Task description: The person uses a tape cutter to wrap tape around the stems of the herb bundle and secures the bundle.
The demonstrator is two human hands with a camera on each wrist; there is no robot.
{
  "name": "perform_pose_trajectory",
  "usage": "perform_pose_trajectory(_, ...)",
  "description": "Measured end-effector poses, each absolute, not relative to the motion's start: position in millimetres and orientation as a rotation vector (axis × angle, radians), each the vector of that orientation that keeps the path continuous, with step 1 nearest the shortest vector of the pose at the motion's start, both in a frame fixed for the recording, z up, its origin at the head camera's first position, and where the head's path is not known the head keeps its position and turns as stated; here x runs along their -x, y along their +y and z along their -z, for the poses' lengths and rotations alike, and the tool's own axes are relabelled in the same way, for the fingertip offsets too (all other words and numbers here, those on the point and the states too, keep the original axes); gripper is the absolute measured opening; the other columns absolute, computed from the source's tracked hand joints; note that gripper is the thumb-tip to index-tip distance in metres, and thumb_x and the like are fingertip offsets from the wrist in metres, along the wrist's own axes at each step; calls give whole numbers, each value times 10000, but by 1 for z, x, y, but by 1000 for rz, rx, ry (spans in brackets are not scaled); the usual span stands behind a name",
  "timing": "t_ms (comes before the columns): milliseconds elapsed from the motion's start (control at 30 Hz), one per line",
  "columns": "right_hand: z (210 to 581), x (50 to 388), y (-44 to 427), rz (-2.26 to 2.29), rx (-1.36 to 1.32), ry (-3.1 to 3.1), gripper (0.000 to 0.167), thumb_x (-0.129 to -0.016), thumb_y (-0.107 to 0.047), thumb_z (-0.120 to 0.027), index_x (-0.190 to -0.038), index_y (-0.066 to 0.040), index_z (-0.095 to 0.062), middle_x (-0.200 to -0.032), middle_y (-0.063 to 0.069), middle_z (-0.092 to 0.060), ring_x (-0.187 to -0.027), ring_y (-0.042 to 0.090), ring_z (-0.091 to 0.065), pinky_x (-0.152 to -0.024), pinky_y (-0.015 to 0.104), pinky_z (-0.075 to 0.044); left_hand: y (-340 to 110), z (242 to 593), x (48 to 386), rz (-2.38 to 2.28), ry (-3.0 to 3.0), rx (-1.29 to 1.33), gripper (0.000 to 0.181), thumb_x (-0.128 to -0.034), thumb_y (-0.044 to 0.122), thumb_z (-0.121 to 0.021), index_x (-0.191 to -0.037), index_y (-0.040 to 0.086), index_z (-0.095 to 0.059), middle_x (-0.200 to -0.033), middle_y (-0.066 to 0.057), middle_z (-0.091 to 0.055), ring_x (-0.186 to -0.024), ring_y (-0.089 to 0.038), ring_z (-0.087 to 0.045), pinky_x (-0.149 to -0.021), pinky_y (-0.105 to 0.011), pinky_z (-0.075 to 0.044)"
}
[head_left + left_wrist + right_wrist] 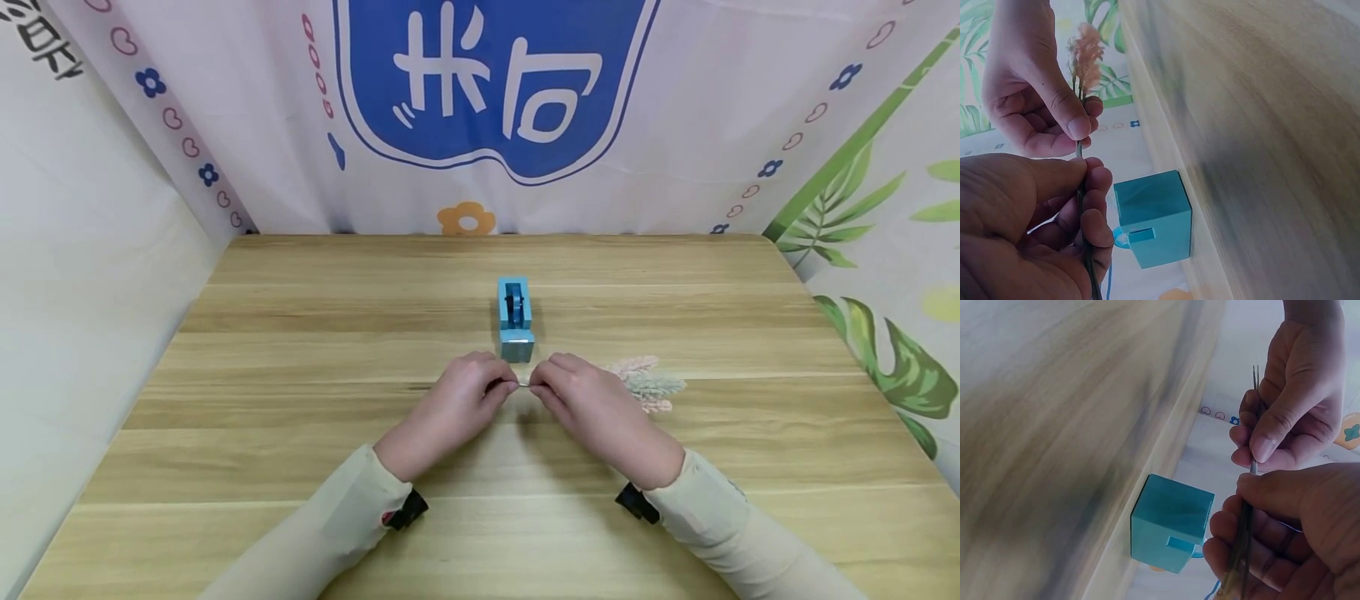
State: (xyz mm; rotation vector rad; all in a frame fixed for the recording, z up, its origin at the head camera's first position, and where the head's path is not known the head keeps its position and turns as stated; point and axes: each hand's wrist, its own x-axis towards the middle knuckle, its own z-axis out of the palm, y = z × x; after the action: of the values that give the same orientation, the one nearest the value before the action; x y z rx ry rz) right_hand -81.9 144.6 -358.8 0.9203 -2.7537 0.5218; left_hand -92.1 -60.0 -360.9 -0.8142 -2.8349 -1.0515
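Observation:
A small bunch of feathery pink and pale green flower sprigs point(648, 385) on thin dark stems point(1245, 531) is held by both hands. My left hand point(467, 392) pinches the stems between thumb and fingers, their bare ends sticking out past it. Close beside it, my right hand point(592, 408) pinches them nearer the flower heads. A short pale, shiny stretch of the stems point(1254, 466) shows between the two thumbs; whether tape covers it I cannot tell. Just beyond the fingertips, untouched, stands a blue tape dispenser point(516, 348).
The wooden table point(300, 400) spreads out on both sides of the hands. A printed curtain point(285, 100) hangs behind its far edge. Each wrist carries a dark camera, the left one point(408, 508) near the sleeve cuff.

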Motion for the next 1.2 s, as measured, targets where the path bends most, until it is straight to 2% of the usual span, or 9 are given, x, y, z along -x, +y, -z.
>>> perform_pose_trajectory(333, 359, 83, 145, -521, -960, -2749, 82, -985, -141, -739, -1040, -100, -784, -945, -22, -673, -842, 82, -626, -731, 259, -579, -59, 361, 93, 1067, -2817, 792, 45, -963, 52, -741, -945, 45, -782, -905, -46, -745, -800, -137, -601, -712, -229, -496)
perform_pose_trajectory(767, 361, 87, 145, -470, -990, -2678, 36, -974, -138, -750, -994, -126, -776, -932, -32, -697, -848, 100, -664, -731, 277, -594, -59, 361, 93, 1058, -2846, 773, 96, -986, 68, -712, -977, 23, -796, -920, -68, -757, -802, -142, -646, -717, -243, -532)
perform_pose_trajectory(1200, 359, 87, 144, -498, -983, -2714, 90, -1011, -153, -705, -1041, -93, -765, -959, -9, -725, -866, 115, -687, -756, 288, -605, -58, 364, 94, 1111, -2816, 764, 75, -985, 52, -712, -972, 20, -778, -888, -68, -720, -750, -123, -583, -663, -205, -489)
